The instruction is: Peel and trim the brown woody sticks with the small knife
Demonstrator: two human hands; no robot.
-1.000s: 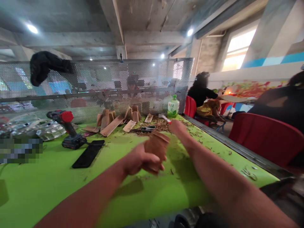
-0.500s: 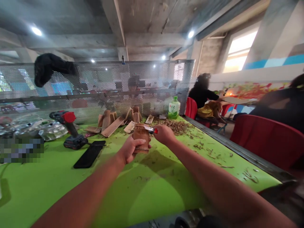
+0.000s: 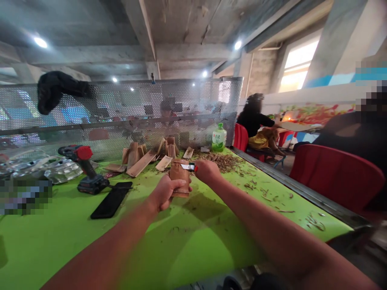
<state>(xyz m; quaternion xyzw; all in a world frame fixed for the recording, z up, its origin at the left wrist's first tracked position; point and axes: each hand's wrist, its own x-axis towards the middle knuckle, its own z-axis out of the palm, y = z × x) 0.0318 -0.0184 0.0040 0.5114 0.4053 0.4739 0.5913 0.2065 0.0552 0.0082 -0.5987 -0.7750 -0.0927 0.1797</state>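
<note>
My left hand (image 3: 165, 193) is shut around a curled piece of brown bark (image 3: 179, 179), which stands upright just above the green table (image 3: 193, 237). In my right hand (image 3: 205, 171) is a small red-handled knife (image 3: 189, 166), its handle mostly hidden by my fingers. The knife's short pale blade points left and reaches the upper edge of the bark. Part of the bark is covered by my left fingers.
A cordless drill (image 3: 86, 169) and black phone (image 3: 111, 200) lie left of my hands. Brown bark strips (image 3: 137, 161) lean behind them, beside a heap of shavings (image 3: 219, 161) and a green-capped bottle (image 3: 219, 137). A perforated metal screen (image 3: 121, 104) stands behind. A seated person (image 3: 254, 121) is at the right.
My hands have come together. The bark is now upright in my left hand, and the red-handled knife, earlier on the table near the bottle, is now in my right hand, against the bark.
</note>
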